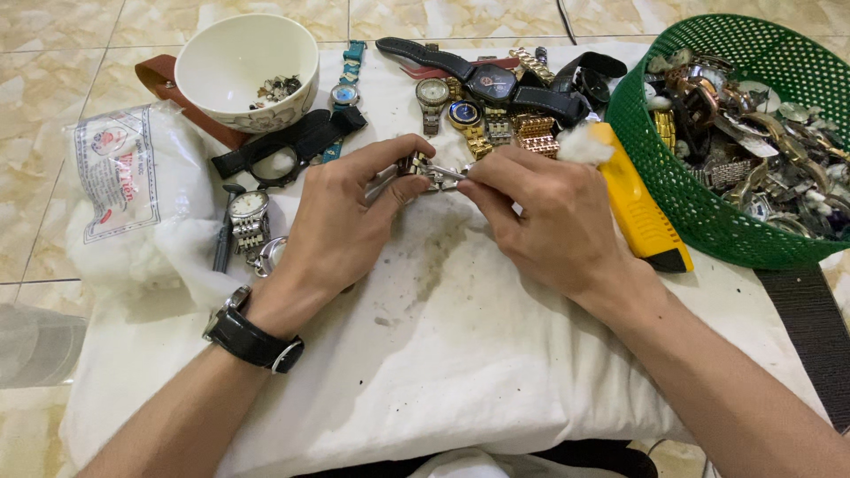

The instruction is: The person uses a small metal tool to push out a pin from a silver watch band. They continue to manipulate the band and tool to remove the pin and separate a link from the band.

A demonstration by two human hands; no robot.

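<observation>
My left hand [341,221] and my right hand [540,217] meet over a stained white cloth [443,354]. Between their fingertips they pinch a small metal watch piece [431,171] with a silver band segment. A tuft of white cotton [580,143] sticks out behind my right hand's knuckles. My left wrist wears a black-strapped watch [252,339]. Most of the held piece is hidden by my fingers.
A white bowl [212,55] with small parts stands at the back left. A bag of cotton [133,190] lies left. Several watches [482,93] lie at the back. A green basket [699,204] full of watches sits right, beside a yellow tool [637,208].
</observation>
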